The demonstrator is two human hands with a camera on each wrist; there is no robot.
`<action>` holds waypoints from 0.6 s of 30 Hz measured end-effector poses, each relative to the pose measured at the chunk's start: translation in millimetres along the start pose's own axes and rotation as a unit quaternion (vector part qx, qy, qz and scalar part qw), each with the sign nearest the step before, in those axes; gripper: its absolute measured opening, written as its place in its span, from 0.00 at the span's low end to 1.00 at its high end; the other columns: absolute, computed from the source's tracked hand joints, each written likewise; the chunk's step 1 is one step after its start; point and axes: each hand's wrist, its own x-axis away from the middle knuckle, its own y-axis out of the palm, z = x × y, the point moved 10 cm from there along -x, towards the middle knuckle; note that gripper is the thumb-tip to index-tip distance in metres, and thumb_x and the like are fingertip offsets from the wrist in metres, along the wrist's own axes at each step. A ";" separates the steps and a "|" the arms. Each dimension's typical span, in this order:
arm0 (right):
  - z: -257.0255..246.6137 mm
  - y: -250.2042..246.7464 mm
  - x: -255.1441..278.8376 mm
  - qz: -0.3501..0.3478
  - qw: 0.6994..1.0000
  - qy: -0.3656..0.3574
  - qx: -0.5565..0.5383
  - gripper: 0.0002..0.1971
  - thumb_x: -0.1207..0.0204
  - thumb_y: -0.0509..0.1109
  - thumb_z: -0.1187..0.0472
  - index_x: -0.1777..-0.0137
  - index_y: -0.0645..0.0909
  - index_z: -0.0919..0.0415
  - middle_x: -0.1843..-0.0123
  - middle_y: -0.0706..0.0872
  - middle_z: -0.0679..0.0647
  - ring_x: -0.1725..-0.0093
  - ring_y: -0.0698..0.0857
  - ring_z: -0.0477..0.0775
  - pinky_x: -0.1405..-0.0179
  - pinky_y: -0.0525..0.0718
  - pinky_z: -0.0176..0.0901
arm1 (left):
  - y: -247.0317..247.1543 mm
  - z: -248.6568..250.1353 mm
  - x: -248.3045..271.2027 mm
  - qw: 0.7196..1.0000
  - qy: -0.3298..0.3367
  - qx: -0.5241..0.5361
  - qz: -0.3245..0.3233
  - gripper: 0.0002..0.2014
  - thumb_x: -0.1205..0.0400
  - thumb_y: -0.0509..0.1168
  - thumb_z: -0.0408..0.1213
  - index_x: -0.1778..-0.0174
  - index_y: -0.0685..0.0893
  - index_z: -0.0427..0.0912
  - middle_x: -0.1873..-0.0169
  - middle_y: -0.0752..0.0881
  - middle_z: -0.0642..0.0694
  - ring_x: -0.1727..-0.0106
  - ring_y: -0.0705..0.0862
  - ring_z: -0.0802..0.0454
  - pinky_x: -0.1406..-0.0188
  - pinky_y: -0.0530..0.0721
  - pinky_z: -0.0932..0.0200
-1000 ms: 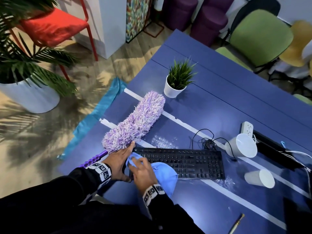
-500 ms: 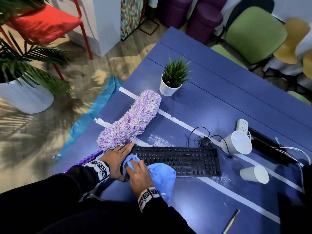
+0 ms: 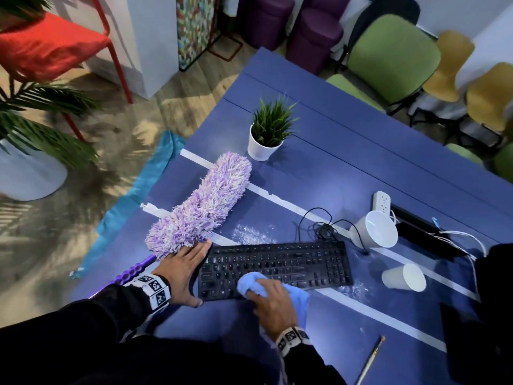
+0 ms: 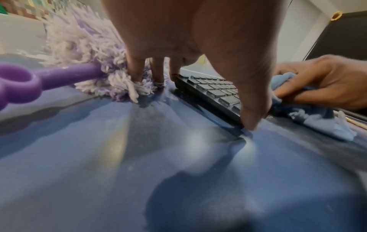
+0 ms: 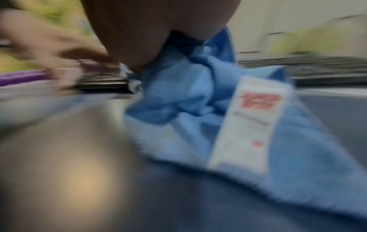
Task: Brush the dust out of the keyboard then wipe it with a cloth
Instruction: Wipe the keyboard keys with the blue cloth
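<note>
A black keyboard lies on the blue table. My left hand is braced against its left end with straight fingers, the thumb at the near corner. My right hand grips a bunched light-blue cloth and presses it on the lower-left keys. In the blurred right wrist view the cloth shows a white label. A fluffy purple duster lies behind my left hand, its purple handle pointing towards me.
White dust lies behind the keyboard and also near its right end. Two white cups lie tipped at the right, by a power strip and a cable. A potted plant stands further back. A thin brush lies at the near edge.
My right hand has slid the cloth rightwards from the keyboard's left end onto the keys. My left hand stays at the left end, now uncovered.
</note>
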 end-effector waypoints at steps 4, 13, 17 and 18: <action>78.9 -16.5 25.9 0.028 0.976 0.216 0.010 0.22 0.38 0.68 0.67 0.47 0.84 0.43 0.55 0.79 0.50 0.58 0.75 0.57 0.65 0.80 0.50 | -1.1 2.1 2.0 1.000 -0.005 -0.013 -0.010 0.68 0.47 0.64 0.73 0.20 0.31 0.51 0.17 0.52 0.50 0.25 0.65 0.45 0.36 0.78 0.49; -58.4 -14.8 -40.6 -0.011 0.997 0.075 -0.031 0.28 0.49 0.78 0.46 0.44 0.82 0.39 0.55 0.80 0.45 0.58 0.77 0.49 0.67 0.77 0.32 | 0.2 2.6 -0.1 0.999 -0.001 -0.031 -0.018 0.67 0.49 0.66 0.73 0.18 0.44 0.47 0.19 0.61 0.47 0.27 0.70 0.44 0.36 0.80 0.50; 79.0 -38.0 3.5 0.080 0.953 0.287 -0.057 0.26 0.32 0.61 0.62 0.33 0.75 0.42 0.54 0.87 0.63 0.57 0.84 0.66 0.65 0.78 0.46 | -1.4 2.6 -2.9 0.998 -0.016 -0.048 -0.029 0.67 0.47 0.66 0.71 0.18 0.37 0.49 0.17 0.52 0.49 0.24 0.63 0.45 0.31 0.75 0.48; 110.0 -36.3 16.7 0.086 0.938 0.324 -0.094 0.31 0.35 0.60 0.68 0.32 0.76 0.46 0.54 0.85 0.69 0.57 0.82 0.69 0.65 0.75 0.47 | -0.6 2.2 -3.2 0.998 -0.019 -0.051 -0.035 0.68 0.47 0.67 0.71 0.18 0.36 0.50 0.17 0.51 0.49 0.23 0.62 0.45 0.30 0.74 0.48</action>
